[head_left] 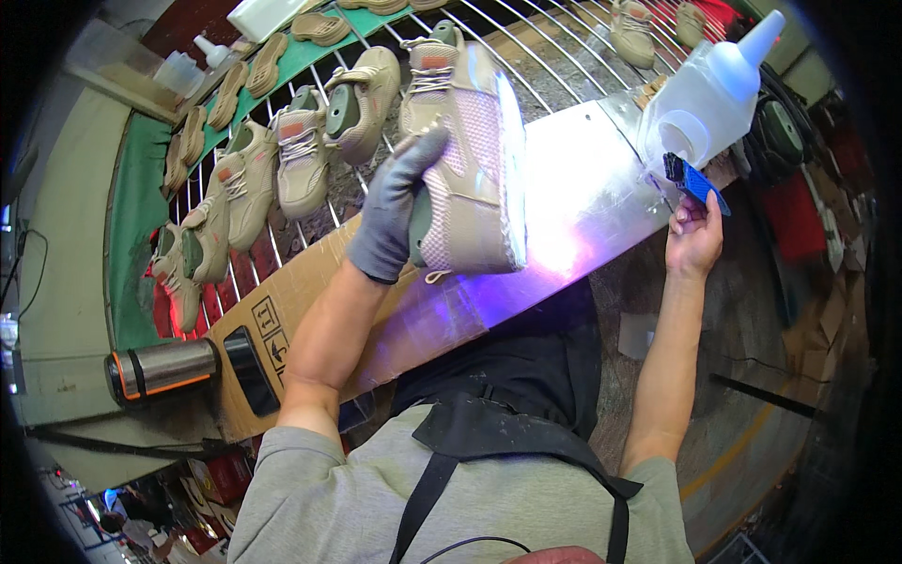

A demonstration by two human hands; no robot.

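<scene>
While the gloved left hand [399, 202] wraps its fingers around a beige shoe [467, 160], that shoe sits at centre, sole edge turned to 3 o'clock above the shiny metal desk [583, 202]. Out at 2 o'clock, the bare right hand [693, 235] pinches a blue brush [693, 180] just below a translucent glue bottle [709, 94]. More beige shoes [301, 160] line the wire rack [526, 42] toward 10 o'clock.

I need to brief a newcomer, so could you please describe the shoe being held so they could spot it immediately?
Above the shiny metal counter runs a wire rack of beige shoes. The held shoe is in front of it, in the gloved left hand; unlike the others, it is off the rack, tilted on its side.
</scene>
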